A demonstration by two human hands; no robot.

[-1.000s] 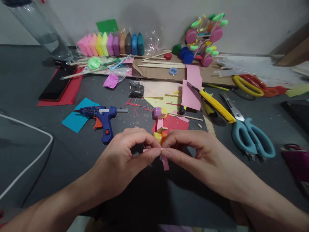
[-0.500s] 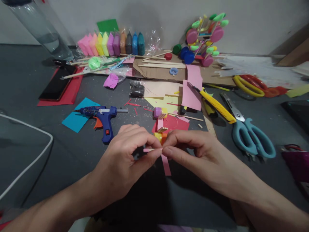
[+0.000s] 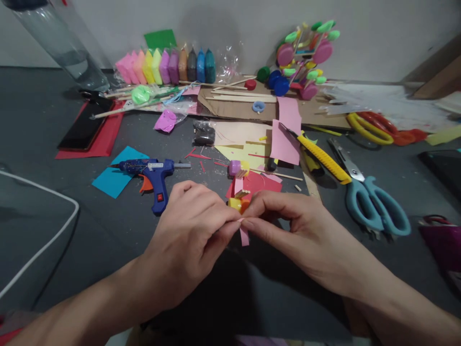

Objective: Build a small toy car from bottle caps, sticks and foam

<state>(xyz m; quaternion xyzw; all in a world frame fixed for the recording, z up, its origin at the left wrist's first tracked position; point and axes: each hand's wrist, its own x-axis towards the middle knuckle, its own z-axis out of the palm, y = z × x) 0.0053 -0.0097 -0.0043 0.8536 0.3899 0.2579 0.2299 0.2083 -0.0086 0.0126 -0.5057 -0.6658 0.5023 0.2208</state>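
My left hand (image 3: 187,235) and my right hand (image 3: 295,230) meet at the middle of the dark table, fingertips pinched together on a small pink paper strip (image 3: 244,236). The strip hangs down a little below the fingertips. Just behind the fingers sits a small yellow and orange piece (image 3: 237,203) with short wooden sticks on it. What else the fingers cover is hidden.
A blue glue gun (image 3: 153,173) lies left of my hands, teal scissors (image 3: 374,204) and a yellow utility knife (image 3: 320,156) to the right. Paper scraps, a purple and yellow cap piece (image 3: 237,167), clay packs (image 3: 167,65), wooden sticks and a colourful cap model (image 3: 306,53) fill the back. A white cable (image 3: 54,230) crosses the left.
My left fingers have closed further over the strip and turned it; less of the pink strip hangs below than half a second ago. Both hands stay in the same place.
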